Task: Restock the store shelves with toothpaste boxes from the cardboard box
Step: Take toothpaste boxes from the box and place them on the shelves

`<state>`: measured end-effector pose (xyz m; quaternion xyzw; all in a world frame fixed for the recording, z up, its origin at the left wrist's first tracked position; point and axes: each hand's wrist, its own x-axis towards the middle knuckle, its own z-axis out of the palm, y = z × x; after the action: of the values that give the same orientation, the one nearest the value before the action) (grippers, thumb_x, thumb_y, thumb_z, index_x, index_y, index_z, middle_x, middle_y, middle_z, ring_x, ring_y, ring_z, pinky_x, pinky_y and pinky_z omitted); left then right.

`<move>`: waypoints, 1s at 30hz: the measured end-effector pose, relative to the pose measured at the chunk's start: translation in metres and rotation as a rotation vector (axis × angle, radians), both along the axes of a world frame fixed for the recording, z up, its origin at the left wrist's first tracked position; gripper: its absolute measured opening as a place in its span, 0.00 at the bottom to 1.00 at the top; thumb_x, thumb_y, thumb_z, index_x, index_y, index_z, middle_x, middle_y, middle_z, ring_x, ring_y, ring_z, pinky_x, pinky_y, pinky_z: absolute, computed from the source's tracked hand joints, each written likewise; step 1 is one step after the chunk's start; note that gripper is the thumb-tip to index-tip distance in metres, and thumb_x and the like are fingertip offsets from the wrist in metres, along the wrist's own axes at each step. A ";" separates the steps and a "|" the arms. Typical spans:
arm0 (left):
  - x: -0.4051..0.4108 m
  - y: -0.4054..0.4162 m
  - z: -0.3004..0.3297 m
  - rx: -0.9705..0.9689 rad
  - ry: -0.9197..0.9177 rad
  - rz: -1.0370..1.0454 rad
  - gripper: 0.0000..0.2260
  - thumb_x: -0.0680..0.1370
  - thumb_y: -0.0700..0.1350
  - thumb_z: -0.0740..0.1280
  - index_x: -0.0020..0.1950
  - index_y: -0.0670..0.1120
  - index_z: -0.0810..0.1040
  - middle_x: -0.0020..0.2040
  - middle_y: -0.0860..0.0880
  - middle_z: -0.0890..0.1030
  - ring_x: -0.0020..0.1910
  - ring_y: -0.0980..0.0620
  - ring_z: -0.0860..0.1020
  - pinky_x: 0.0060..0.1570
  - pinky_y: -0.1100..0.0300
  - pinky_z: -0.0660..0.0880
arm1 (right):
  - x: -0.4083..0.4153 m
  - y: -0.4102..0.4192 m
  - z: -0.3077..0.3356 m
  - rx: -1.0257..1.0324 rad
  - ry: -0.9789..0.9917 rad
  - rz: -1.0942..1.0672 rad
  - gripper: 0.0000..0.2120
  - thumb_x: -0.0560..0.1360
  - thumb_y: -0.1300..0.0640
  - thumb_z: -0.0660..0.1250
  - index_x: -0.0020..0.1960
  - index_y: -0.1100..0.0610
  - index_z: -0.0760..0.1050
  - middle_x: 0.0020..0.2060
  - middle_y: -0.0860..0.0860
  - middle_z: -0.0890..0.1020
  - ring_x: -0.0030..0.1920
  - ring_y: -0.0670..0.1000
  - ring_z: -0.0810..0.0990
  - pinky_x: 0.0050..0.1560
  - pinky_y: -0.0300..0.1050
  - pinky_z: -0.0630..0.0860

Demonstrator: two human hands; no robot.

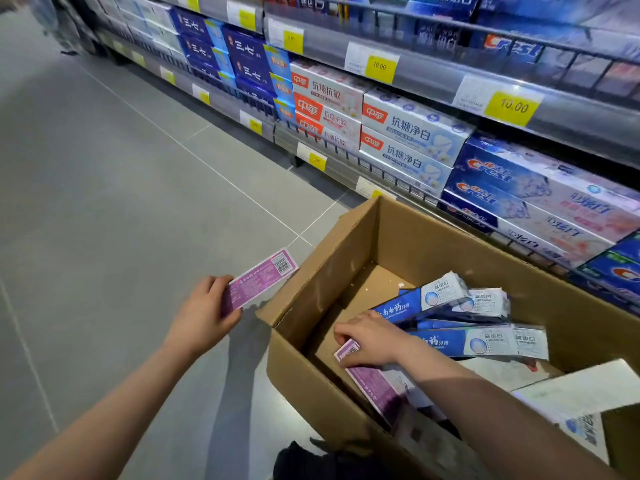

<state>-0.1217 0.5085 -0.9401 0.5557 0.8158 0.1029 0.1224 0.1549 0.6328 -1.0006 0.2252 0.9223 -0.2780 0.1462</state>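
An open cardboard box (346, 258) stands on the floor against the shelves. My left hand (204, 311) grips one end of a purple toothpaste box (263, 277) held in the air left of the cardboard box. Inside the box, my right hand (369, 337) grips the end of a second purple toothpaste box (375, 386) lying along the near wall. Several blue-and-white toothpaste boxes (481, 341) lie stacked in the box to the right of that hand.
Shelves (433, 77) run along the right, packed with rows of toothpaste boxes and yellow price tags. Grey tiled floor (121, 168) stretches to the left. A white box flap (571, 389) sits at the lower right; a dark object (311, 462) lies at the bottom edge.
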 end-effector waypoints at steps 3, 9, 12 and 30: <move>0.003 0.002 0.004 0.000 0.015 -0.016 0.27 0.67 0.57 0.61 0.63 0.45 0.71 0.51 0.44 0.75 0.51 0.43 0.75 0.48 0.48 0.76 | 0.001 0.008 0.006 -0.112 -0.043 -0.026 0.13 0.68 0.46 0.69 0.42 0.47 0.64 0.43 0.48 0.76 0.50 0.55 0.71 0.57 0.51 0.67; 0.005 0.005 0.010 -0.002 0.026 -0.058 0.28 0.67 0.59 0.58 0.62 0.45 0.70 0.51 0.45 0.74 0.50 0.45 0.75 0.48 0.48 0.76 | -0.002 0.026 0.027 -0.120 -0.170 0.074 0.22 0.72 0.44 0.66 0.65 0.47 0.70 0.58 0.52 0.75 0.61 0.53 0.66 0.63 0.51 0.63; 0.005 0.008 0.017 -0.009 0.020 -0.057 0.25 0.68 0.55 0.63 0.63 0.45 0.70 0.52 0.45 0.74 0.50 0.45 0.75 0.49 0.48 0.76 | -0.002 0.037 0.036 -0.158 -0.217 0.037 0.17 0.69 0.41 0.68 0.55 0.47 0.76 0.53 0.49 0.72 0.59 0.53 0.69 0.61 0.51 0.69; 0.015 0.057 0.274 0.000 -0.111 -0.084 0.27 0.67 0.57 0.59 0.63 0.46 0.71 0.53 0.45 0.75 0.53 0.44 0.75 0.50 0.54 0.75 | 0.056 0.092 0.353 -0.257 0.269 -0.563 0.12 0.76 0.59 0.65 0.56 0.45 0.72 0.56 0.43 0.76 0.60 0.45 0.74 0.64 0.41 0.68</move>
<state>-0.1065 0.5652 -0.6661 0.5830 0.7837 0.1284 0.1715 0.2106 0.7249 -0.6479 0.4122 0.7924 -0.4486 -0.0321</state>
